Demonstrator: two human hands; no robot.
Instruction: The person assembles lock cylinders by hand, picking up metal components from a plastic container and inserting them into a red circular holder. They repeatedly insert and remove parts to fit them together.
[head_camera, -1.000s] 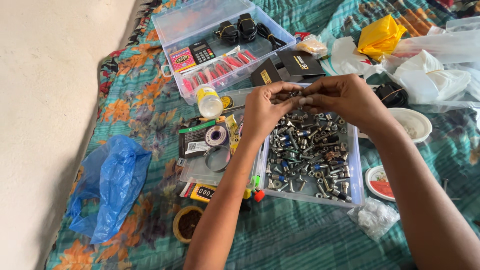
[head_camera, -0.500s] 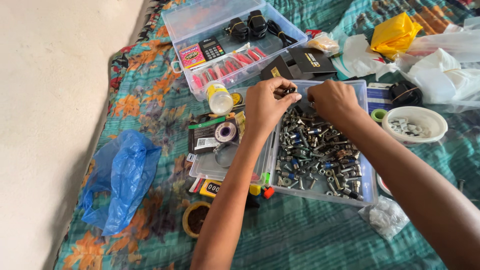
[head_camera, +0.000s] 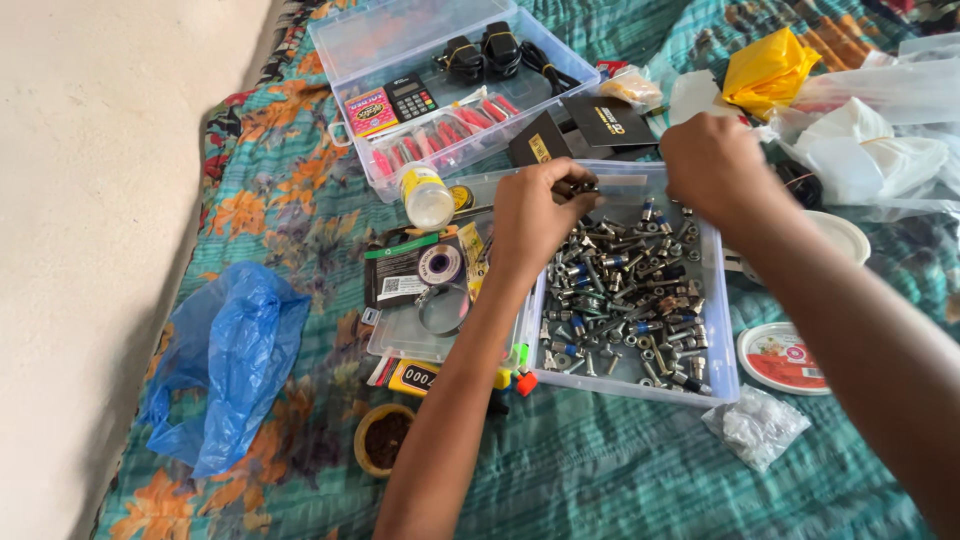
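Observation:
A clear plastic box (head_camera: 722, 330) full of metal screws, bolts and connectors (head_camera: 620, 300) lies on a patterned teal bedspread. My left hand (head_camera: 535, 215) hovers over the box's far left corner, fingertips pinched on a small dark metal part (head_camera: 578, 186). My right hand (head_camera: 715, 160) is above the box's far right corner, fingers curled downward; I cannot see whether anything is in it.
A second clear box (head_camera: 345, 40) behind holds a calculator, red items and black adapters. A small white bottle (head_camera: 428, 196), solder spool (head_camera: 440, 265), blue plastic bag (head_camera: 230, 360), brown tin (head_camera: 385, 437), round lid (head_camera: 780, 357), white bowl (head_camera: 845, 235) and white and yellow bags (head_camera: 765, 70) surround it.
My hands were joined together over the box; now they have parted, the right hand moving right and the left keeping the small part.

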